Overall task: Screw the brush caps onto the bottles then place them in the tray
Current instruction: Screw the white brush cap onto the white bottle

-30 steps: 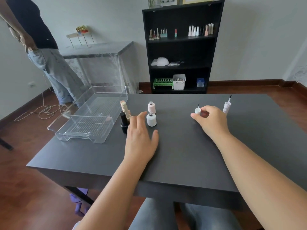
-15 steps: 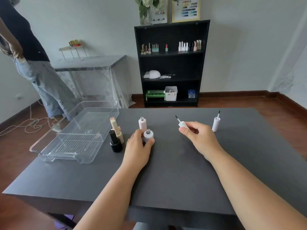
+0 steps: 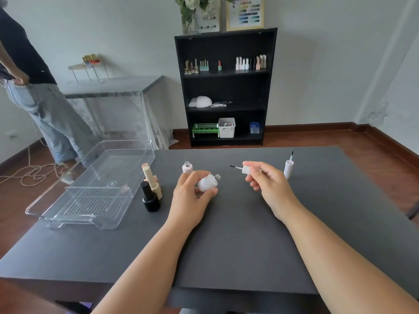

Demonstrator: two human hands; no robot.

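Now the left hand (image 3: pixel 192 196) grips a tilted round white glass bottle (image 3: pixel 207 182); the right hand (image 3: pixel 266 181) pinches a white brush cap (image 3: pixel 247 170), whose bristles could miss the narrow neck.

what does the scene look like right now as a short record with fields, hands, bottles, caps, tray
left hand: holds round white bottle, neck open, tilted toward the right
right hand: pinches white brush cap, brush pointing left at the bottle
pink bottle: upright on table, uncapped
second white brush cap: standing on table, brush up
capped bottles: black bottle, beige bottle, beside tray
clear tray: no bottles inside
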